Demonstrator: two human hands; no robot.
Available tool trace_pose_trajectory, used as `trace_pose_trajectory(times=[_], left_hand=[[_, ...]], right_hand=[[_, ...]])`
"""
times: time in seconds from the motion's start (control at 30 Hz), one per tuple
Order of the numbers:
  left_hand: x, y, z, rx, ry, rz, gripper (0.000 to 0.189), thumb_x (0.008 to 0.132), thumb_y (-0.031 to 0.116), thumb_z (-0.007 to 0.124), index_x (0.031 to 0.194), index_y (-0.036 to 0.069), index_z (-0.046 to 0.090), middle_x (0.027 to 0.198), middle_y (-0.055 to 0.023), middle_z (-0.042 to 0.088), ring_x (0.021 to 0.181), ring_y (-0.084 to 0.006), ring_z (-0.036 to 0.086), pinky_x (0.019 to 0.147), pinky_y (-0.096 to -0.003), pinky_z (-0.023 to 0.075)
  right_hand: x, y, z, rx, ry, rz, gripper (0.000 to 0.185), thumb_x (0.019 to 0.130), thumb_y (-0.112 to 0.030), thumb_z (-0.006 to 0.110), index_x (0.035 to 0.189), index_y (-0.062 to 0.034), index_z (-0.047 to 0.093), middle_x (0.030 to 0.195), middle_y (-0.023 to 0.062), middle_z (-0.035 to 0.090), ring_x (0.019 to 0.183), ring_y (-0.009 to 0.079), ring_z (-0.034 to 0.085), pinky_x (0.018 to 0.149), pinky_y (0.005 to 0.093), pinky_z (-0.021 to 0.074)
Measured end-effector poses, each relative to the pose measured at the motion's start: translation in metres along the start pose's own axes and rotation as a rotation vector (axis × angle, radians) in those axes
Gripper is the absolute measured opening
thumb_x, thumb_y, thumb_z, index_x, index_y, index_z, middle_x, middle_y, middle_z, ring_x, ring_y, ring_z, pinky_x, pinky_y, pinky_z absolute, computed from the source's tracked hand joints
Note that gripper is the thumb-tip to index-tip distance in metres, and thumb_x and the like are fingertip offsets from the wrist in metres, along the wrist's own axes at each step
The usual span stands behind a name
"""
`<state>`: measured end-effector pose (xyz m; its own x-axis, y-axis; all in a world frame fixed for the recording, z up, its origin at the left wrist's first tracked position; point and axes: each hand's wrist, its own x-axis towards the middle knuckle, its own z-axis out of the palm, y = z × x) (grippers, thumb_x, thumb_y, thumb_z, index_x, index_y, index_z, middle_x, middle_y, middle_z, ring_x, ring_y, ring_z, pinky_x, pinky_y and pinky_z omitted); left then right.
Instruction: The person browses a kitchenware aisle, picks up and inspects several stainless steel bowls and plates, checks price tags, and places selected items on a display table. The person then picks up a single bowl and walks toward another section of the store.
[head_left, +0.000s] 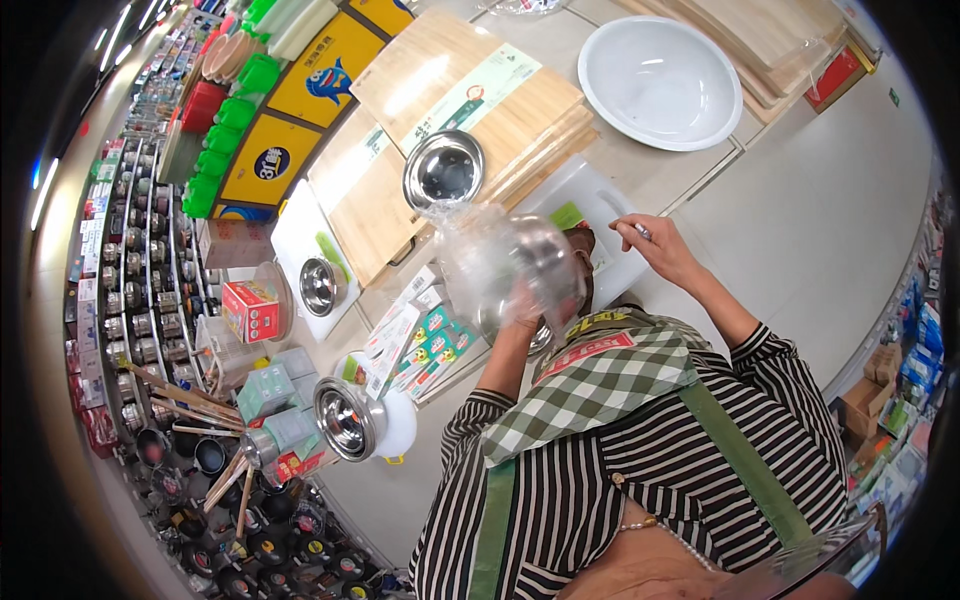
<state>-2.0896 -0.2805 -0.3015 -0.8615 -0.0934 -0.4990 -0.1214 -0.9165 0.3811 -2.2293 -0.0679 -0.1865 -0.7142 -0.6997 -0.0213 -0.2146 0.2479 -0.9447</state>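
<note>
My left hand holds a shiny metal bowl wrapped in a crinkled clear plastic bag. Motion blurs the bowl, and the film partly covers my fingers. My right hand is apart from it, with curled fingers around a small pen-like object. Just beyond the bag, a stainless steel bowl rests at the edge of stacked wooden cutting boards. Beneath my right hand lies a white plastic cutting board with a green label. Part of another metal rim shows below my left wrist.
A large white basin stands at the far right of the boards. Left are boxed goods, a small steel bowl and nested steel bowls. Pans and stocked shelves line the left side.
</note>
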Motion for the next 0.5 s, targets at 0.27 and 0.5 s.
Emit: trace_pose_trajectory(times=[0.27,0.5], left_hand=[[-0.001,-0.003,-0.005,0.453,0.155,0.203,0.016,0.076,-0.002,0.054,0.09,0.0,0.059,0.074,-0.0046,0.061,0.061,-0.0126,0.059,0.05,-0.0218,0.046],[-0.007,-0.01,-0.001,0.524,0.19,0.163,0.019,0.073,-0.001,0.053,0.09,0.003,0.058,0.073,-0.0018,0.059,0.053,-0.0076,0.054,0.039,-0.0185,0.0368]], right_hand=[[-0.003,0.015,0.001,-0.213,0.28,-0.177,0.023,0.085,-0.02,0.061,0.096,-0.0003,0.064,0.078,0.0129,0.061,0.066,0.0204,0.059,0.06,0.0299,0.0454],[-0.005,0.02,0.007,-0.39,0.295,-0.275,0.019,0.079,-0.016,0.066,0.094,-0.0058,0.063,0.077,0.0093,0.057,0.065,0.023,0.059,0.055,0.0321,0.0461]])
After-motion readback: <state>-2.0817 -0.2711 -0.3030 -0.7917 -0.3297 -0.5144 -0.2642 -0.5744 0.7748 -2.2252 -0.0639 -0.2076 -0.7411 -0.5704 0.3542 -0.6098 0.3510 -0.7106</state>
